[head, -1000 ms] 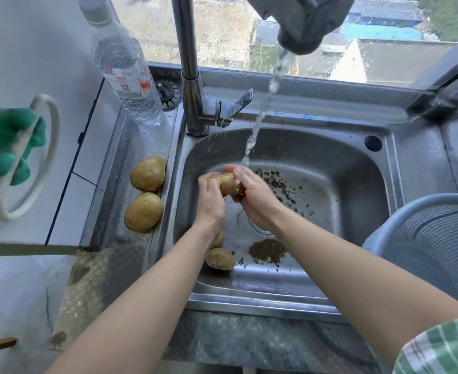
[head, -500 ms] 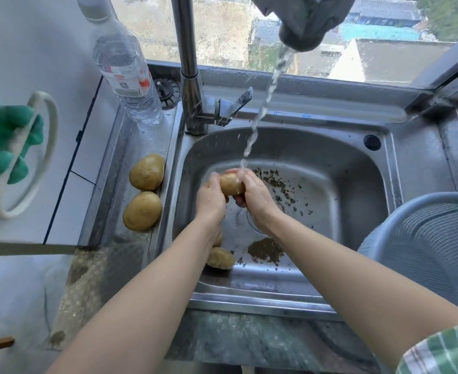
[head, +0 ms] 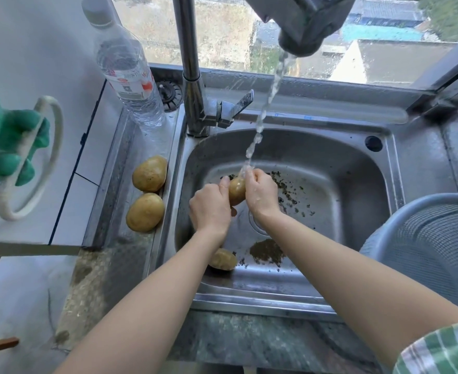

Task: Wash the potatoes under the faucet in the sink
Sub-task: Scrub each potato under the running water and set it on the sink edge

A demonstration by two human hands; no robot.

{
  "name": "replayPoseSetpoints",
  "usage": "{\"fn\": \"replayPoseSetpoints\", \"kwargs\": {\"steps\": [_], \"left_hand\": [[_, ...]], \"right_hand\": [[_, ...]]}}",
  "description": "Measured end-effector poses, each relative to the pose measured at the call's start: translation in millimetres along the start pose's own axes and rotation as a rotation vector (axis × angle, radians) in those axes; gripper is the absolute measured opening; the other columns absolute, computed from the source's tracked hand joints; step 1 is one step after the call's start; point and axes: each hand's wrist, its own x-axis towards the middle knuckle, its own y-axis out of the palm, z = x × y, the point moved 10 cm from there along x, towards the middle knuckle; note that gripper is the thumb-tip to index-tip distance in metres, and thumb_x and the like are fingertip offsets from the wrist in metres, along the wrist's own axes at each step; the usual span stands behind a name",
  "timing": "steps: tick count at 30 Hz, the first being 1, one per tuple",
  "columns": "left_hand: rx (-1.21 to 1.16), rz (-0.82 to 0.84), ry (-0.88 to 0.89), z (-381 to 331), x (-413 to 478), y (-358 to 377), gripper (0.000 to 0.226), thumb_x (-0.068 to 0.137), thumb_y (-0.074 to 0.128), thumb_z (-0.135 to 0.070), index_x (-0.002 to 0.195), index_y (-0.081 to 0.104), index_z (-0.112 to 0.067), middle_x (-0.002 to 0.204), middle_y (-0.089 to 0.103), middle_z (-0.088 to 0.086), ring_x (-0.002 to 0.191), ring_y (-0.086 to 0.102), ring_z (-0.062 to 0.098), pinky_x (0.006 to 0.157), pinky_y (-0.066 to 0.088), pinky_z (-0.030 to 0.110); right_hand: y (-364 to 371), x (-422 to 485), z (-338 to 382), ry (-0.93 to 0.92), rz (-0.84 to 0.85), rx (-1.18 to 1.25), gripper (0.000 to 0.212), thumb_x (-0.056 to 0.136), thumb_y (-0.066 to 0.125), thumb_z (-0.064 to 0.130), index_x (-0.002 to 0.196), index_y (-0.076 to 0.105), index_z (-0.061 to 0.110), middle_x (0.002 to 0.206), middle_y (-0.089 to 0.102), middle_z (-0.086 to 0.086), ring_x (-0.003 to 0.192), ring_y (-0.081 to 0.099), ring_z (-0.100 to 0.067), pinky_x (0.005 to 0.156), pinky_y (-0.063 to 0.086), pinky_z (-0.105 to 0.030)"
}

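Hands tilt a potato upright and lift it to meet the falling stream, where half a second ago it lay lower and flatter in the grip.

Both hands close around one potato (head: 237,190) over the middle of the sink (head: 330,157), the left hand (head: 211,209) cupping it from below and the right hand (head: 261,191) wrapped over its top, where water (head: 260,122) from the faucet (head: 192,76) strikes. Another potato (head: 223,259) lies on the basin floor by the left forearm; two more (head: 150,173) (head: 145,212) wait on the counter ledge (head: 130,147) beside the basin. Wet skin may let the held potato slip and drop into the dark debris (head: 267,251) near the drain, dirtying it again. The stream lands on the knuckles, so spray could reach the water bottle (head: 130,76) and the counter.
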Motion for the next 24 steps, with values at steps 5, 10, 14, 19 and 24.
{"fn": "replayPoseSetpoints", "kwargs": {"steps": [5,10,14,19,24], "left_hand": [[0.142,0.041,0.192,-20,-11,-12,0.043,0.101,0.034,-0.045,0.099,0.065,-0.015,0.09,0.071,0.009,0.087,0.066,0.031,0.066,0.041,0.034],[-0.079,0.282,0.277,-27,-25,-1,0.051,0.091,0.059,-0.035,0.136,0.047,-0.015,0.128,0.05,0.008,0.111,0.056,0.026,0.09,0.041,0.032],[-0.017,0.137,0.252,-10,-24,-29,0.048,0.082,0.069,-0.036,0.124,0.059,-0.017,0.118,0.062,0.004,0.106,0.06,0.023,0.09,0.045,0.031],[0.061,-0.105,0.189,25,-45,-82,0.042,0.079,0.066,-0.041,0.111,0.063,-0.015,0.105,0.067,0.003,0.094,0.062,0.022,0.073,0.043,0.028],[0.154,-0.255,0.097,54,-66,-121,0.044,0.077,0.064,-0.043,0.112,0.061,-0.016,0.102,0.065,0.003,0.093,0.061,0.022,0.071,0.039,0.028]], "right_hand": [[7,4,-30,0.233,0.038,-0.038,0.05,0.101,0.03,0.035,0.098,0.066,0.002,0.103,0.067,-0.017,0.098,0.061,-0.032,0.093,0.048,-0.043],[31,-1,-22,0.306,0.211,0.047,0.039,0.098,0.035,0.037,0.1,0.063,0.01,0.102,0.068,-0.015,0.092,0.064,-0.031,0.087,0.052,-0.042],[45,-12,-12,0.298,0.339,-0.027,0.039,0.101,0.028,0.039,0.101,0.054,0.01,0.075,0.053,-0.009,0.057,0.046,-0.02,0.052,0.037,-0.027],[67,-31,-9,0.291,0.496,-0.082,0.026,0.097,0.036,0.019,0.103,0.057,0.005,0.083,0.062,-0.011,0.055,0.047,-0.018,0.049,0.038,-0.025],[83,-48,-9,0.262,0.576,-0.197,0.024,0.096,0.037,0.013,0.102,0.059,0.007,0.085,0.065,-0.011,0.057,0.049,-0.016,0.052,0.04,-0.025]]}}
